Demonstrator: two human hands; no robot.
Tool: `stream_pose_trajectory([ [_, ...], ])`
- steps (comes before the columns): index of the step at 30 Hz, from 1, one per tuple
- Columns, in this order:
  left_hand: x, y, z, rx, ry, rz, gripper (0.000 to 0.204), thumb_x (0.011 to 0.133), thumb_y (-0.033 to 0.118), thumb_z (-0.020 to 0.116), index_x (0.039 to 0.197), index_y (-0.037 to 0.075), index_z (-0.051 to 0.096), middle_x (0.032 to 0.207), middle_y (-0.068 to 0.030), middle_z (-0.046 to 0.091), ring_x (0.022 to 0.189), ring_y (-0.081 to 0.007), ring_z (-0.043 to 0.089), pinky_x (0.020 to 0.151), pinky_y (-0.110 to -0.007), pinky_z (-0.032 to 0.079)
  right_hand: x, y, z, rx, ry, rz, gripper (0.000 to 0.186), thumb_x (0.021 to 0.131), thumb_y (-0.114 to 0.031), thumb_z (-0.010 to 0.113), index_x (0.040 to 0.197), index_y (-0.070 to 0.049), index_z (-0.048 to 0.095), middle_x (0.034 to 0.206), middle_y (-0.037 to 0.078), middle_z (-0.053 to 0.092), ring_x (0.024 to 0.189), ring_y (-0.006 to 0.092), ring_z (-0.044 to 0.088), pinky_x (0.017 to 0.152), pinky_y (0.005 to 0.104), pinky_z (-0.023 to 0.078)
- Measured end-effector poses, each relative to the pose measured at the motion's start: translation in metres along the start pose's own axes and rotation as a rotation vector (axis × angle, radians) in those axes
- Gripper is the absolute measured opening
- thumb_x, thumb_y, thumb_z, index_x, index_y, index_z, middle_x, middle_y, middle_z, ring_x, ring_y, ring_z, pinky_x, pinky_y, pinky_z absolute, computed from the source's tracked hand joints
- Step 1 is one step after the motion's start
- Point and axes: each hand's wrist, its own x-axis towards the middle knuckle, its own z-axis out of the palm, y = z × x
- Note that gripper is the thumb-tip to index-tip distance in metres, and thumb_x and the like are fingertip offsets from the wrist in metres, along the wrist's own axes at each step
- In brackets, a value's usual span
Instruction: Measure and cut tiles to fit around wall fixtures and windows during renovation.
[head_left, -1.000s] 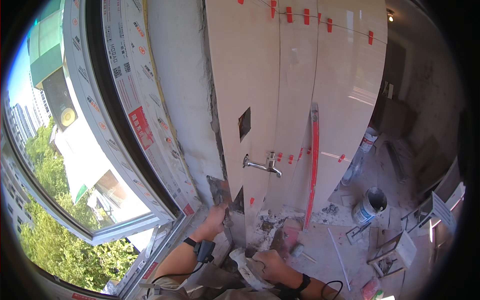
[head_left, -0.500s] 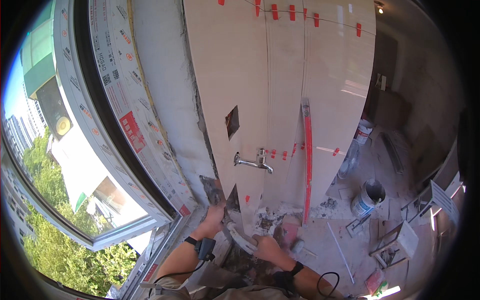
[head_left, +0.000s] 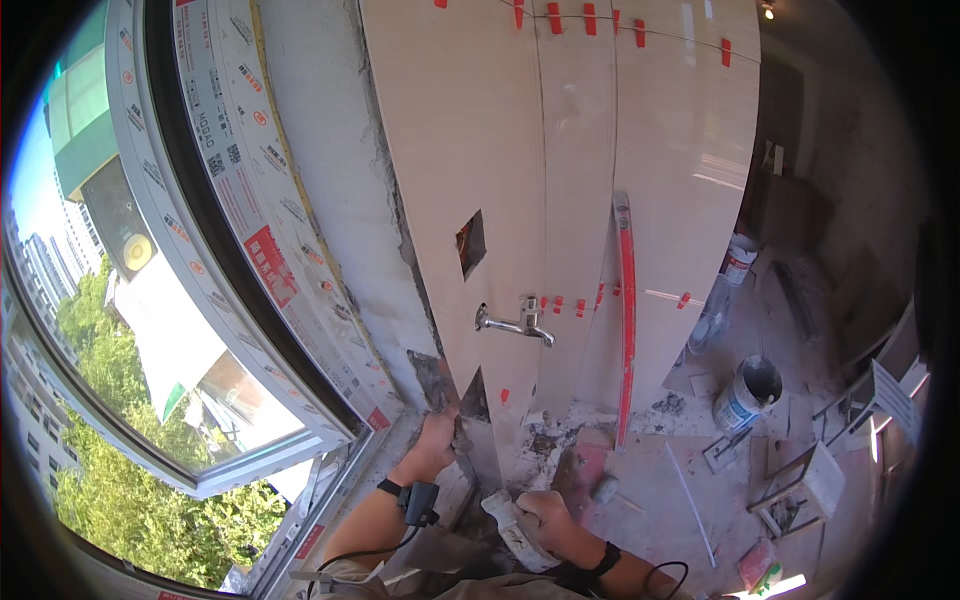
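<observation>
At the lower edge, just right of centre, your right hand (head_left: 548, 512) is clenched round a pale, dusty tool (head_left: 520, 540). Its long axis slopes from upper left to lower right, its upper end lying left of your knuckles, towards your other hand but apart from it. Farther up and left, your left hand (head_left: 432, 445) grasps a short grey piece (head_left: 461, 440), largely hidden by your fingers, so its exact kind cannot be told. That hand is the nearer one to the dark cutout (head_left: 474, 396) low in the tiled wall (head_left: 460, 120), which lies just above and right of it. Higher, a chrome tap (head_left: 518, 324) juts from the tiles; beyond, right, stands a bucket (head_left: 735, 400).
</observation>
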Motion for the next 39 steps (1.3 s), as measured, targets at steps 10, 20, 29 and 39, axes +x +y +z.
stream_pose_trajectory([
  [10, 0.018, -0.023, -0.013, 0.036, 0.083, 0.061, 0.017, 0.092, 0.022, 0.046, 0.092, 0.006, 0.052, 0.068, -0.0051, 0.051, 0.053, -0.0202, 0.052, 0.042, -0.039, 0.045, -0.017, 0.038, 0.008, 0.013, 0.042, 0.143, 0.020, 0.077, -0.012, 0.066, 0.066, -0.005, 0.051, 0.055, 0.016, 0.048, 0.049, 0.0347, 0.051, 0.045, 0.0396, 0.039],
  [20, 0.010, -0.012, 0.007, 0.444, 0.152, 0.096, 0.021, 0.092, 0.022, 0.046, 0.084, 0.005, 0.055, 0.066, -0.0057, 0.053, 0.057, -0.0185, 0.053, 0.050, -0.034, 0.044, -0.024, 0.112, 0.041, -0.092, 0.021, 0.271, 0.016, 0.081, -0.013, 0.062, 0.081, 0.003, 0.059, 0.059, 0.006, 0.055, 0.052, 0.0253, 0.058, 0.049, 0.0351, 0.045],
  [29, 0.029, -0.026, -0.005, 0.077, 0.144, 0.068, 0.015, 0.091, 0.019, 0.045, 0.083, 0.007, 0.050, 0.060, -0.0057, 0.051, 0.047, -0.0170, 0.048, 0.041, -0.031, 0.040, -0.026, 0.089, 0.028, 0.336, 0.137, -0.344, 0.018, 0.082, -0.003, 0.053, 0.099, -0.002, 0.060, 0.075, 0.014, 0.061, 0.065, 0.0303, 0.061, 0.055, 0.0410, 0.048],
  [39, 0.016, -0.018, 0.005, 0.085, 0.187, 0.036, 0.016, 0.091, 0.020, 0.045, 0.083, 0.008, 0.051, 0.061, -0.0053, 0.051, 0.049, -0.0178, 0.049, 0.044, -0.030, 0.041, -0.003, 0.072, 0.035, -0.093, -0.129, 0.254, 0.019, 0.075, -0.026, 0.066, 0.078, -0.007, 0.063, 0.067, 0.019, 0.059, 0.068, 0.0357, 0.061, 0.058, 0.0433, 0.048],
])
